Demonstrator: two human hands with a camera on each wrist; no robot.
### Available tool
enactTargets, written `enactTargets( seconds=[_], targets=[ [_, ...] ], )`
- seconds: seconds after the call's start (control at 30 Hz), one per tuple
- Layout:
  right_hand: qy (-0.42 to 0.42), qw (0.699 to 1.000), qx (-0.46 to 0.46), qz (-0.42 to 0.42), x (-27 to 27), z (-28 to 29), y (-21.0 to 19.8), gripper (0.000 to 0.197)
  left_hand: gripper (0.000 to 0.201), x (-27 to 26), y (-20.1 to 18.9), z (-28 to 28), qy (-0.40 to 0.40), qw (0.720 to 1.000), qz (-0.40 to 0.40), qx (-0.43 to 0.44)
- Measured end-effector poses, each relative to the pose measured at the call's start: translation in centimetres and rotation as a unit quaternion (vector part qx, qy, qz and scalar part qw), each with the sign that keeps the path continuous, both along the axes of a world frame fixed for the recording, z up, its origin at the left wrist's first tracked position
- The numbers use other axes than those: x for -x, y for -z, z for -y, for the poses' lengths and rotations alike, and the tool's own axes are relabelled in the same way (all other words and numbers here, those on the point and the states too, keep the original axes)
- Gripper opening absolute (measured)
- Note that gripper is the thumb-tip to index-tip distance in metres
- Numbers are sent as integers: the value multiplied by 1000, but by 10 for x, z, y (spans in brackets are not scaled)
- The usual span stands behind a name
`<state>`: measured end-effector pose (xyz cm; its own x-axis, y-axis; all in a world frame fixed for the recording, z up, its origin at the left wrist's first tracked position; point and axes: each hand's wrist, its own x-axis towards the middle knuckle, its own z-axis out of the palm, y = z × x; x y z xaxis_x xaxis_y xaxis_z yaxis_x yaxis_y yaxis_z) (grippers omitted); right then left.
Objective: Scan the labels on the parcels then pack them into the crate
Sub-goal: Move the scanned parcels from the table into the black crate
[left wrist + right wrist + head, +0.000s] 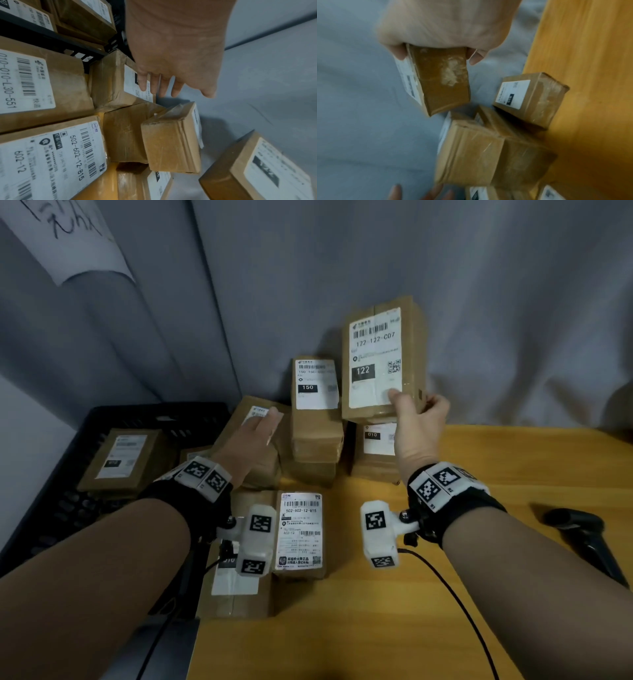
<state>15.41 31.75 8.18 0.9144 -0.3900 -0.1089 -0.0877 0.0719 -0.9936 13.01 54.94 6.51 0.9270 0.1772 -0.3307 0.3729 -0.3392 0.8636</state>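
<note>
Dim, flat indoor light, soft shadows, motion blur in both wrist views, wide-angle bending at edges.

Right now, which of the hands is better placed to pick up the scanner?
The left, I think. The right hand grips the parcel marked 122 in the air, label facing the camera. The left hand holds nothing, fingers straight over the pile. However, the scanner lies by the right forearm, a cross-body reach.

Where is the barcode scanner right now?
In the head view the black scanner lies on the yellow table at the far right, just beyond the right forearm, untouched.
</note>
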Motion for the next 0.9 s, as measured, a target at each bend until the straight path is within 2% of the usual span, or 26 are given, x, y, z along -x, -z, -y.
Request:
enactTargets(
  seconds=[0.13, 0.23, 0.33, 0.43, 0.53, 0.63, 0.7, 0.8, 0.9],
  targets=[
    [-31, 998, -2, 59, 15, -44, -22, 47, 48, 21, -10, -25, -13, 999, 29, -11],
    [-82, 994, 2, 78, 27, -90, -32, 41, 59, 43, -9, -61, -52, 998, 20, 5],
    [-159, 985, 14, 58, 36, -143, -34, 36, 59, 69, -6, -108, -91, 996, 4, -13],
    [-227, 974, 18, -2, 44, -200, -28, 43, 59, 88, -5, -161, -138, 990, 1, -6],
    [-240, 968, 10, -73, 49, -252, -6, 49, 60, 106, -2, -215, -179, 984, -11, -16],
    [-222, 963, 1, -151, 55, -304, 23, 85, 69, 119, 7, -263, -185, 982, -20, -30],
    [-204, 960, -8, -193, 56, -338, 44, 98, 73, 121, 17, -290, -182, 982, -27, -50],
    [-189, 948, -21, -254, 54, -381, 78, 95, 71, 120, 30, -320, -162, 983, -41, -71],
    [-177, 937, 51, -297, 43, -411, 123, 82, 67, 115, 45, -339, -147, 985, -55, -77]
  ],
)
